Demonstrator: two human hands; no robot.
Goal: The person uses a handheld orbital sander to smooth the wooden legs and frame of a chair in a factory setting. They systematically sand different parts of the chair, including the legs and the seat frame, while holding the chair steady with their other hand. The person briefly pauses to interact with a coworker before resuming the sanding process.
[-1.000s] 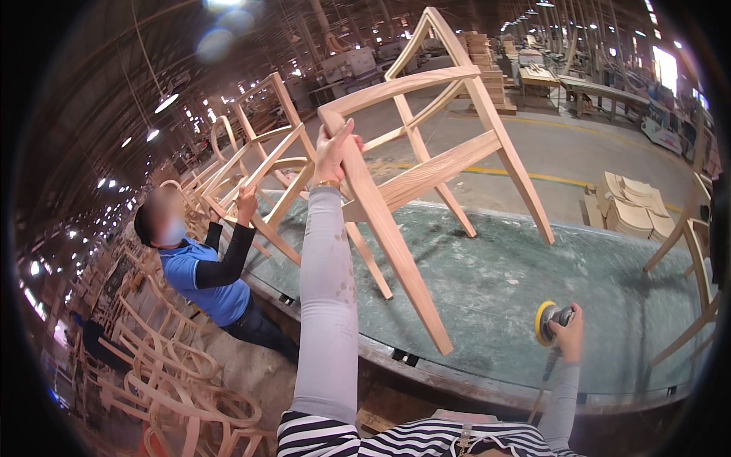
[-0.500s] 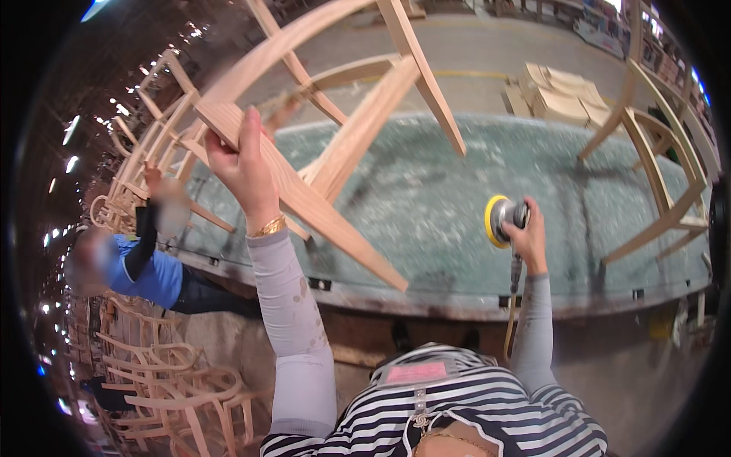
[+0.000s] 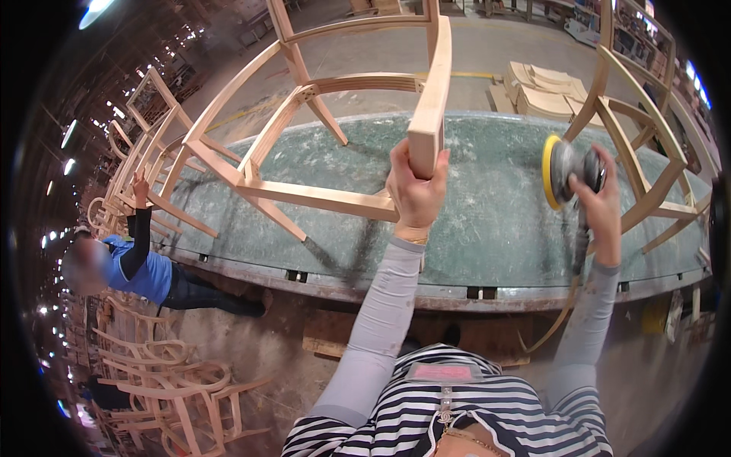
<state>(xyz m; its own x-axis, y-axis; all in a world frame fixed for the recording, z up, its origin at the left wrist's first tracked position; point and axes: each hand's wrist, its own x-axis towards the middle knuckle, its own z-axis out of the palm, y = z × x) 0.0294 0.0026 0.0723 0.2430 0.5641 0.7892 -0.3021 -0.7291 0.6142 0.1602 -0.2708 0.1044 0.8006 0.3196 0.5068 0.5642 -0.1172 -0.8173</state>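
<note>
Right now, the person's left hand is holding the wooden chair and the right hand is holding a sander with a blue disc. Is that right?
Not quite: the disc is yellow, not blue, as the head view shows. The rest is right: the left hand holds the wooden chair and the right hand holds the sander.
</note>
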